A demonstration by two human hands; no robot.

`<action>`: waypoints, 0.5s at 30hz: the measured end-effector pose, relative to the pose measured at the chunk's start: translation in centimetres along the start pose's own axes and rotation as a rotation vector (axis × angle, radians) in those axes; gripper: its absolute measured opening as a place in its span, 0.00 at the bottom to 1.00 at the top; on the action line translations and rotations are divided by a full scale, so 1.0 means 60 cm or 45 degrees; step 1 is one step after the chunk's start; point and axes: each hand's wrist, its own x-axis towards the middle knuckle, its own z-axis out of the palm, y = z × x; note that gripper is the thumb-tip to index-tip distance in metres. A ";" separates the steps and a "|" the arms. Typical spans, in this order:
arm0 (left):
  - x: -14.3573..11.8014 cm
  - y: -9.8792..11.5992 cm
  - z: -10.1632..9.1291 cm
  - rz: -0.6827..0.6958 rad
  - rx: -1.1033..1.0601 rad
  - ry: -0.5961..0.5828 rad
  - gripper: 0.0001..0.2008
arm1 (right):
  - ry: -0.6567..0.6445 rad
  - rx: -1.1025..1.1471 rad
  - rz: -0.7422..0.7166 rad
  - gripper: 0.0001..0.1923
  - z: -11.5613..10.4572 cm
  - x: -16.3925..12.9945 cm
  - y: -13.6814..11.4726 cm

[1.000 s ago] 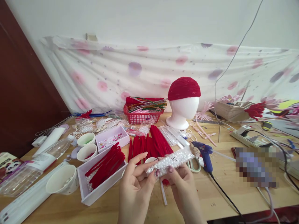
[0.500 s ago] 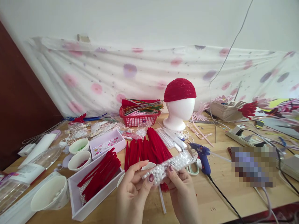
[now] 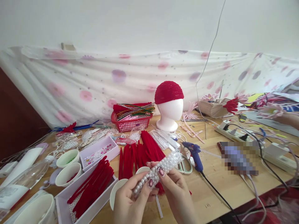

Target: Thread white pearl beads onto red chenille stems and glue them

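Bag of white pearl beads (image 3: 157,170), a long clear packet, sits tilted in the air just above the near edge of the desk (image 3: 217,183), lower end toward me on the left, upper end rising right toward the scissors (image 3: 184,164). My left hand (image 3: 130,199) pinches the lower end, thumb on top with fingers curled under; my right hand (image 3: 174,189) pinches the middle of the packet, thumbnail pressed on the beads. Both hands closed on it, not spread. Right under the packet two white paper cups (image 3: 121,189) stand on the desk, partly hidden by my hands. Behind them a fan of red pipe cleaners (image 3: 142,151) lies flat. To the left, a white tray (image 3: 67,202) holds more red pipe cleaners, and two small white bowls (image 3: 68,166) sit near it. Blue glue gun (image 3: 195,152) lies just right of the scissors, its black cord running off toward the desk edge. Farther back: red basket (image 3: 130,123) with mixed coloured stems, and a white foam head (image 3: 169,115) wearing a red cap (image 3: 168,91). Power strip (image 3: 233,133) at right rear. Floral cloth (image 3: 98,81) hangs along the wall.
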 end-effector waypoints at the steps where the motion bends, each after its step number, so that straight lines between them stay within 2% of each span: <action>1: -0.001 -0.001 0.001 -0.008 -0.003 0.013 0.25 | -0.015 -0.002 0.005 0.16 -0.001 -0.002 -0.001; 6: -0.001 -0.009 -0.001 -0.026 -0.107 0.130 0.26 | -0.010 0.176 -0.016 0.18 0.002 0.002 -0.008; 10: 0.000 -0.008 -0.006 -0.033 -0.188 0.179 0.27 | 0.134 0.362 -0.038 0.17 -0.003 0.013 -0.007; 13: -0.004 0.002 -0.004 -0.020 -0.301 0.274 0.27 | 0.252 0.353 -0.115 0.13 -0.010 0.014 -0.003; 15: -0.007 0.008 -0.001 0.008 -0.337 0.302 0.27 | 0.252 0.312 -0.154 0.13 -0.015 0.011 -0.001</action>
